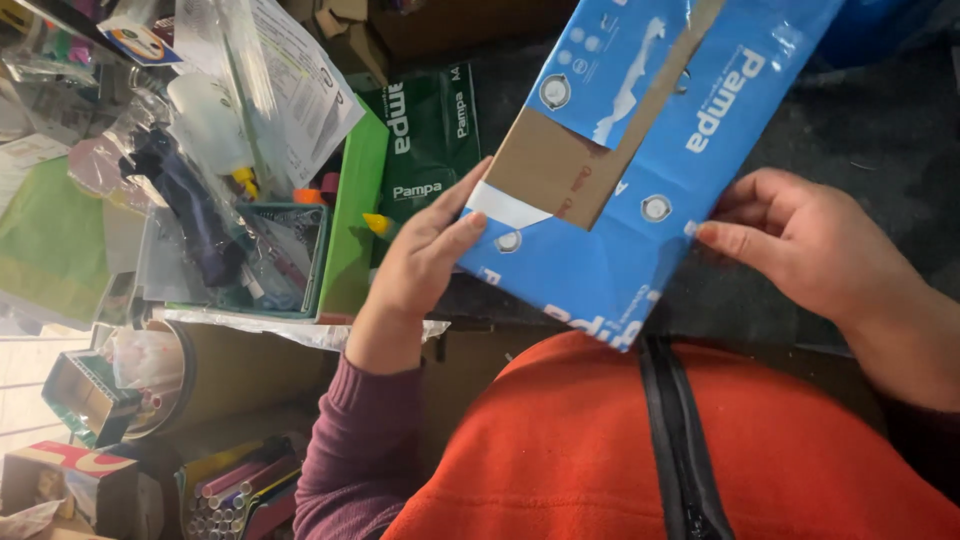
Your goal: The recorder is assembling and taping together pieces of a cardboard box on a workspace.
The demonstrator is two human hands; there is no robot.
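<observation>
Two hands on one package right now: the left hand (425, 250) has its fingers spread flat along the near edge of a flat blue paper-wrapped ream with a brown taped strip (640, 150), thumb tucked behind, while the right hand (800, 245) pinches the opposite edge, fingers curled half closed. The ream hangs in the air between them, tilted, above the lap of an orange fleece top with a black zip (640, 450).

Risk, as I read it: both holds are light edge grips on slick wrapping, so the ream could slide out downward, and the loose torn flap near the left fingers could rip further if pulled.

Left of the left hand, the surface is crowded: a green tray full of clear plastic bags and pens (300, 250), with a round tub (150, 375) and a box of coloured pencils (235, 490) lower down. Beyond the hands lie a green ream wrapper (435, 140) and brown cardboard boxes (400, 30). Past the right hand, dark carpet (880, 110).
</observation>
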